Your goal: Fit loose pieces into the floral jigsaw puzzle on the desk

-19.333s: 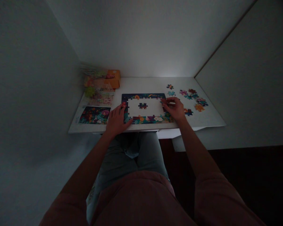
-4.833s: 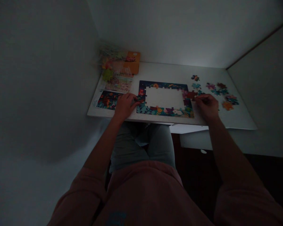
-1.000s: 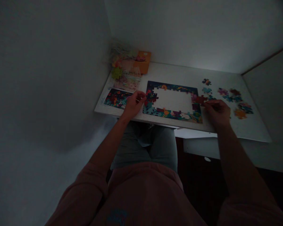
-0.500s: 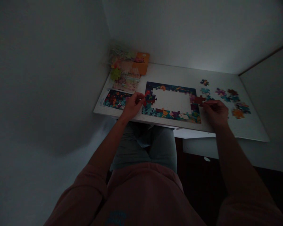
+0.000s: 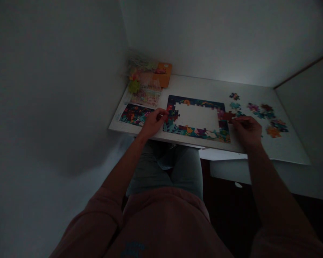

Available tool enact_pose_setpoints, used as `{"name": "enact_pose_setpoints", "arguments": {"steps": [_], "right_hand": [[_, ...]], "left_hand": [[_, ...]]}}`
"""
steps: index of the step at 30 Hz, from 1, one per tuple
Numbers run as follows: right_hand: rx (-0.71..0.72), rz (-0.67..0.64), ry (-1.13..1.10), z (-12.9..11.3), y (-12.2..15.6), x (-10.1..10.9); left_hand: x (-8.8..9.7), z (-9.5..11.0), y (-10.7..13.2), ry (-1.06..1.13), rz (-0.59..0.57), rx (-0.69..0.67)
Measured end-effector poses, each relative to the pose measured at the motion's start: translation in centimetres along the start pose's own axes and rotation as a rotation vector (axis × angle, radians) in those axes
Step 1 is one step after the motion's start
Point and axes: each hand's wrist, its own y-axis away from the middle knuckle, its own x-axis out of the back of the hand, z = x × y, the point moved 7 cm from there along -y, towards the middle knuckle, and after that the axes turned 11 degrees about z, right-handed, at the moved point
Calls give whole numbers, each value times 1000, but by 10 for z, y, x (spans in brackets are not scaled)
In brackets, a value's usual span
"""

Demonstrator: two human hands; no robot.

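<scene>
On the white table lies a puzzle border (image 5: 197, 132) of dark, colourful pieces around a bare white middle. At its left side my left hand (image 5: 154, 122) is closed in a pinch on a dark red and blue puzzle piece (image 5: 174, 115), whose knobbed edge points into the middle. My right hand (image 5: 248, 132) pinches a red puzzle piece (image 5: 228, 116) by its right end, over the border's right side. Under and beside my left hand is a printed picture sheet (image 5: 131, 115), partly covered by the hand.
Loose puzzle pieces (image 5: 274, 132) are scattered on the table's right. At the back left are clear plastic bags (image 5: 146, 95), a green piece (image 5: 134, 86) and an orange box or card (image 5: 165, 73). Walls stand close at the left and back; the table's front edge is near my legs.
The whole view has shifted slightly as my head moved. Both hands keep their pinch in nearly the same places, and the red piece stays at the border's right side.
</scene>
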Motion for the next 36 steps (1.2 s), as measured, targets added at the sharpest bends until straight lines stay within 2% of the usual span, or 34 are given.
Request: {"name": "enact_pose_setpoints", "arguments": {"steps": [8,17,23,29,36], "right_hand": [[5,-3,-8,0,0,1],[-1,-24,-33,-1,2,-1],[1,-30,-34,1,1,-1],[16,-3,-1,5,0,-1],[53,-75,-10,5,1,-1]], "left_hand": [[-1,0,0,17,-25,8],[2,-1,1,-1,17,30],[-1,-6,0,-5,3,-15],[1,2,4,-44,-1,-22],[2,6,3,-111,0,-41]]}}
